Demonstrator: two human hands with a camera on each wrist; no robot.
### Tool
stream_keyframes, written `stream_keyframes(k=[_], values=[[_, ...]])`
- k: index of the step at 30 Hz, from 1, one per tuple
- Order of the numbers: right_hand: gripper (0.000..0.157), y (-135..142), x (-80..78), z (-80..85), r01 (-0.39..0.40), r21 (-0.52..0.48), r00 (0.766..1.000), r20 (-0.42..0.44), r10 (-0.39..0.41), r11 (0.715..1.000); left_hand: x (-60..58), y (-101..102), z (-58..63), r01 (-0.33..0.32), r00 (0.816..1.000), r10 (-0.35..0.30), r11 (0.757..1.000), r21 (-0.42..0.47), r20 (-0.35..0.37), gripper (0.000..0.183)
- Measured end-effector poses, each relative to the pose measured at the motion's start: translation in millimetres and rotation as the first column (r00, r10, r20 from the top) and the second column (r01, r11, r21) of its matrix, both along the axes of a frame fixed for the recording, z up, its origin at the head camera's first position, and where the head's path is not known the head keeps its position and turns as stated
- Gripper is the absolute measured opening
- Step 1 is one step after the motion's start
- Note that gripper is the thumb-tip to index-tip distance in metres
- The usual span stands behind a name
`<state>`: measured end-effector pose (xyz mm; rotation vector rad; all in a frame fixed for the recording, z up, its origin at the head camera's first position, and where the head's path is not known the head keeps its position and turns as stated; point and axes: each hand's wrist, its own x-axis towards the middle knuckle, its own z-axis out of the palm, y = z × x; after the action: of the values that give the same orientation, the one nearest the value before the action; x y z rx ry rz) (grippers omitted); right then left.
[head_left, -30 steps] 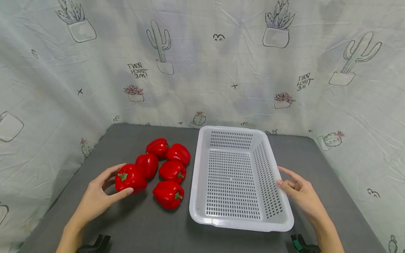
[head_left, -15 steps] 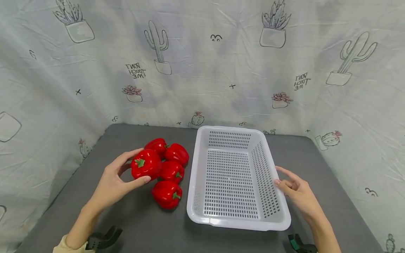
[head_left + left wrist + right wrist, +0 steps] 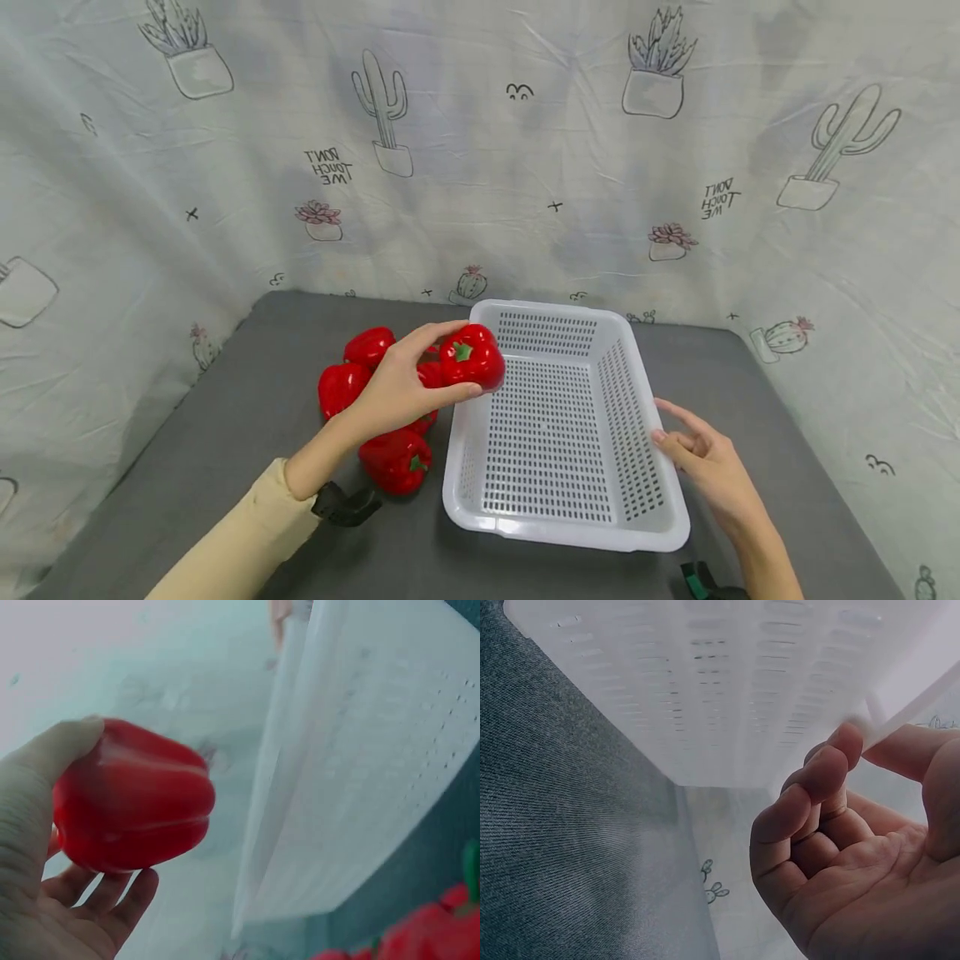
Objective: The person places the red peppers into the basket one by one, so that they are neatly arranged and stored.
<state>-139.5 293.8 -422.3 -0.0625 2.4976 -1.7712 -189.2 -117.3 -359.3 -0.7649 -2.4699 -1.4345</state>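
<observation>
My left hand [image 3: 397, 389] grips a red bell pepper [image 3: 472, 358] between thumb and fingers, its green stem toward the head camera. In the head view the pepper overlaps the left rim of a white perforated plastic basket [image 3: 547, 450]; the left wrist view shows it raised beside the basket's outer wall [image 3: 375, 765]. At the basket's right side, my right hand [image 3: 712, 467] holds the rim, thumb on top and curled fingers [image 3: 780, 817] beneath it. The basket's visible floor holds nothing.
Several more red bell peppers [image 3: 395, 461] lie on the dark grey table [image 3: 225, 467] left of the basket, some partly hidden by my left hand. A pale cactus-print cloth [image 3: 480, 167] hangs behind and at both sides.
My left hand has lifted the bell pepper from beside the others and carried it right, over the pile, to the basket's left rim. My right hand stays on the basket's rim.
</observation>
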Motion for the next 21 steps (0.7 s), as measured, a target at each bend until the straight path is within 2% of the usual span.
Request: stream_keyframes(k=[5,8,11,16,21], values=[[0.064,-0.9,-0.7,-0.1,-0.007,-0.023,1.0,-0.008,0.007,1.0,-22.7,36.8,15.2,0.118,0.99,-0.119,0.993,-0.021,-0.07,0.075],[0.064,-1.5,-1.1,-0.8,-0.009,-0.028,1.0,-0.016,0.009,1.0,-34.4,58.8,24.2,0.152,0.986,-0.153,0.988,-0.023,-0.066,0.073],[0.064,-2.1,-0.1,-2.3,-0.005,-0.04,1.0,-0.019,0.004,0.999,-43.9,80.4,28.4,0.174,0.984,-0.175,0.984,-0.025,-0.017,0.073],[0.064,-1.4,3.6,-5.2,0.007,-0.044,1.0,-0.007,-0.008,0.999,-56.9,112.0,25.5,0.198,0.977,-0.195,0.98,-0.033,0.082,0.071],[0.064,-1.3,2.4,-5.5,0.011,-0.033,1.0,-0.021,-0.011,0.999,-71.2,137.1,14.9,0.179,0.977,-0.173,0.983,-0.034,0.125,0.068]])
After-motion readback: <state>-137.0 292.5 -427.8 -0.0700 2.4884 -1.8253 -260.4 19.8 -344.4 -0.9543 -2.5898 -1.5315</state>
